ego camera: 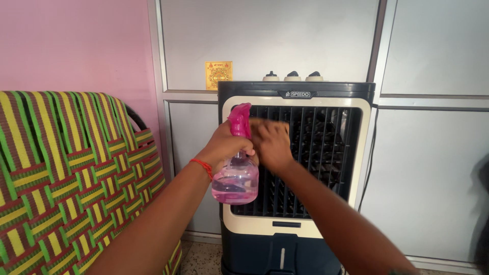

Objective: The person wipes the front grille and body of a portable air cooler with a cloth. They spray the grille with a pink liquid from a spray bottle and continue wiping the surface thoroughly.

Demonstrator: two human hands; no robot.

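Note:
My left hand (225,145) grips the neck of a pink spray bottle (236,175), held upright in front of an air cooler (295,168). The bottle has a pink trigger head and a clear body holding a little pink liquid. My right hand (272,145) is at the bottle's nozzle end, just in front of the cooler's black louvred grille; it is blurred and I cannot tell whether it holds anything. A red thread band circles my left wrist.
A chair (66,178) woven in green, yellow and red stands at the left against a pink wall. Grey panelled doors (433,127) rise behind the cooler. Three knobs sit on the cooler's top. A small gold plaque hangs on the panel.

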